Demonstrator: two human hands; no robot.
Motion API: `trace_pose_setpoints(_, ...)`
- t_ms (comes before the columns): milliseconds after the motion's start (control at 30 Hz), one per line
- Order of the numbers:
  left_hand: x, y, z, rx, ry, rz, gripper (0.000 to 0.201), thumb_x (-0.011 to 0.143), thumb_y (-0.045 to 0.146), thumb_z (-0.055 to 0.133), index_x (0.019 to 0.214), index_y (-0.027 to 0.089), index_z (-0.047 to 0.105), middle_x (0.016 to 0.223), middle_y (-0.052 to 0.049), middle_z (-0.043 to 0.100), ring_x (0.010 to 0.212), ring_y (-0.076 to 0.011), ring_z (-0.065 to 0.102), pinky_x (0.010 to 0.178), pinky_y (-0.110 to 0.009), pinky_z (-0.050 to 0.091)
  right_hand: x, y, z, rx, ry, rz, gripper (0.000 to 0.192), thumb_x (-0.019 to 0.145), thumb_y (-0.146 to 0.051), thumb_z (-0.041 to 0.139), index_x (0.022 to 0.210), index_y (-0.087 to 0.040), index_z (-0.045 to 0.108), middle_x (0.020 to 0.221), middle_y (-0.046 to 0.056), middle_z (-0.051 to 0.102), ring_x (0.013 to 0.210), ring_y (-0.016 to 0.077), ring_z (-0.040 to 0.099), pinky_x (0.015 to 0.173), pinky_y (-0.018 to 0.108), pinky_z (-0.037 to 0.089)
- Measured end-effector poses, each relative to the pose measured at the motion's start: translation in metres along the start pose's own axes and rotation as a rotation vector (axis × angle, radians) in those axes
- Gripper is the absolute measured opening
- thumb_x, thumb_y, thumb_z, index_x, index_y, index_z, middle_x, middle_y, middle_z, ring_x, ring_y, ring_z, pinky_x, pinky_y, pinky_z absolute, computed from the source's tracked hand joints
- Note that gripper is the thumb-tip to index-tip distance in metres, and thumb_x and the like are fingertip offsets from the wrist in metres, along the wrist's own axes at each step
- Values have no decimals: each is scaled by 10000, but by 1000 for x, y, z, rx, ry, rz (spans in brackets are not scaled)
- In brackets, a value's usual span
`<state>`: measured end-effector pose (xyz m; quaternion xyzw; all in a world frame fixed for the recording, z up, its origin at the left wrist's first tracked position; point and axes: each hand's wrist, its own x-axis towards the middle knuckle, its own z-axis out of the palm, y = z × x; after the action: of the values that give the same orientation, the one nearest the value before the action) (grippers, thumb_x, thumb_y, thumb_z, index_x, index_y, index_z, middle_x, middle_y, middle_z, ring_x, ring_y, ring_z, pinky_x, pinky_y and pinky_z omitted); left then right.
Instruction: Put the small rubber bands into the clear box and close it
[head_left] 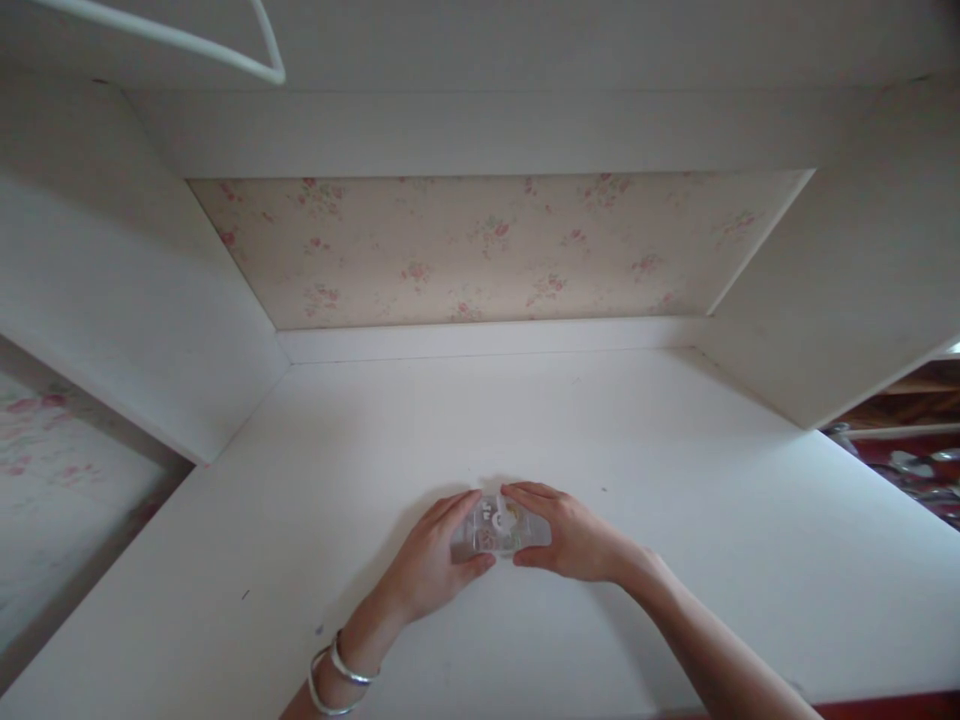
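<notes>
A small clear plastic box (498,526) with tiny white and pink items inside rests on the white desk top (675,480). My left hand (431,560) cups its left side, thumb near the front edge and fingers over the back. My right hand (566,535) grips its right side the same way. Silver bangles (337,680) circle my left wrist. The box sits low between both hands, partly hidden by my fingers.
The desk sits in a white alcove with side walls (150,320) and a floral back panel (480,250). A white hanger (225,50) shows at top left. Shelves with cluttered objects (915,460) lie at the right edge.
</notes>
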<state>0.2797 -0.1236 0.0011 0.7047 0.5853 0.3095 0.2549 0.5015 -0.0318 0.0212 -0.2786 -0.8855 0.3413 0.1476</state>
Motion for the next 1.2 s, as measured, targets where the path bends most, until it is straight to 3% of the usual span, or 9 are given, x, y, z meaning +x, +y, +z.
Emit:
trace_pose_setpoints(267,-1,-6,-1,-88,-50,-28,706,745,297,658,1381,267,354,1385,-33,447,1181,-193,500,1055,-355,382,-3,-6,6,-59,-1,56,787,682,-427,714,1374,-227,398,1375,76,445,1226,235,442,1035,364,359)
trace_pose_setpoints(567,0,-5,-4,-58,-92,-11,777,738,337,666,1413,279,285,1415,-43,406,1223,-216,463,1063,-393,365,-6,-15,6,-43,35,81,754,680,-425,717,1352,-251,423,1350,64,473,1186,234,481,1003,359,390)
trace_pose_setpoints(733,1,-6,-1,36,-71,0,745,712,374,693,1371,244,369,1396,-68,424,1273,-244,391,1084,-421,322,-5,-15,10,-21,63,76,729,682,-412,716,1337,-243,442,1337,73,484,1173,238,493,993,361,400)
trace_pose_setpoints(1200,4,-7,1,2,-35,29,721,624,325,769,1269,238,459,1286,-51,516,1168,-217,485,1030,-369,390,-7,-5,16,18,53,98,764,645,-350,749,1334,-236,437,1340,81,465,1175,231,484,998,360,396)
